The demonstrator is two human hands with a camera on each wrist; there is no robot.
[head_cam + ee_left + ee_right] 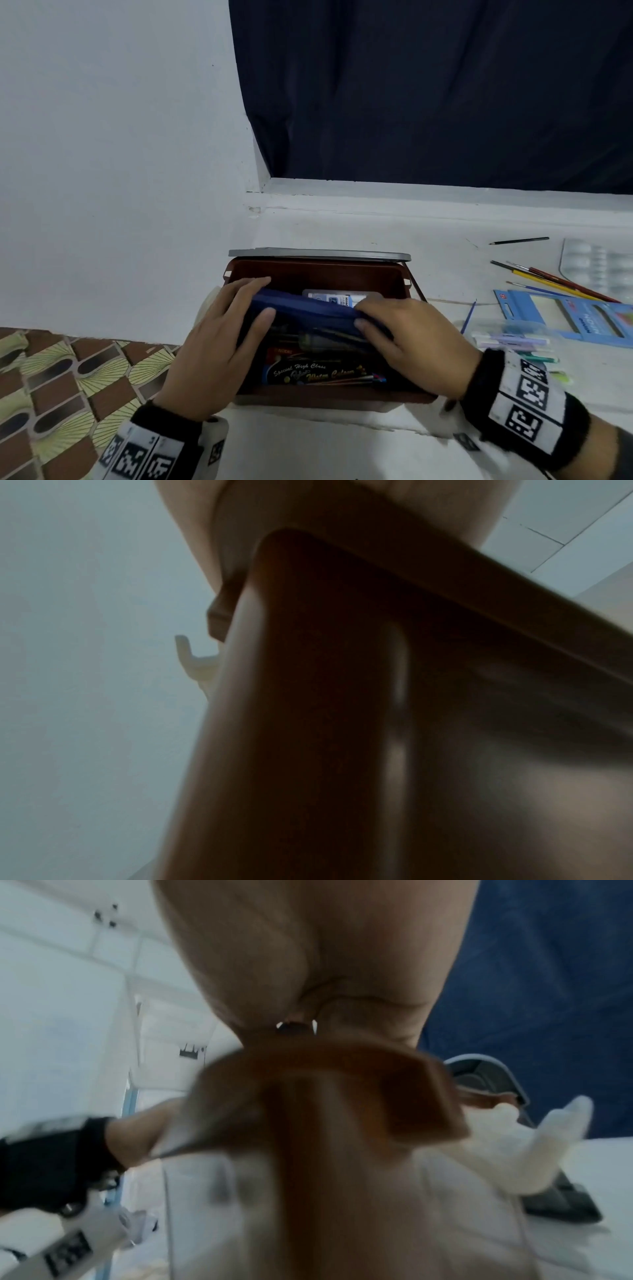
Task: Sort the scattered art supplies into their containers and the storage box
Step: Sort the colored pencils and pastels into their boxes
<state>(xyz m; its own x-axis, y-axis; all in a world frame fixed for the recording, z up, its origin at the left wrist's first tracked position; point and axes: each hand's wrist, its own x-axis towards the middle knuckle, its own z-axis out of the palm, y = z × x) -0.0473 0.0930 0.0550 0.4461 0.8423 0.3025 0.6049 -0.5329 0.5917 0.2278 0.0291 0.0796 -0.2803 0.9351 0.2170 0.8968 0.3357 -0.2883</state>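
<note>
Dark-blue pencil pouch (308,308), long, soft, gripped at both ends over brown storage box (318,270)

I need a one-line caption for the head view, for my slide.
Both hands, left and right, hold a blue pouch over the open brown box; brushes lie outside.

The storage box (318,270) looked like smooth brown plastic with a dull sheen, its lid (318,254) grey and matt. The pouch (308,308) was soft navy cloth (faintly creased). The tabletop (445,246) was matt white.
</note>
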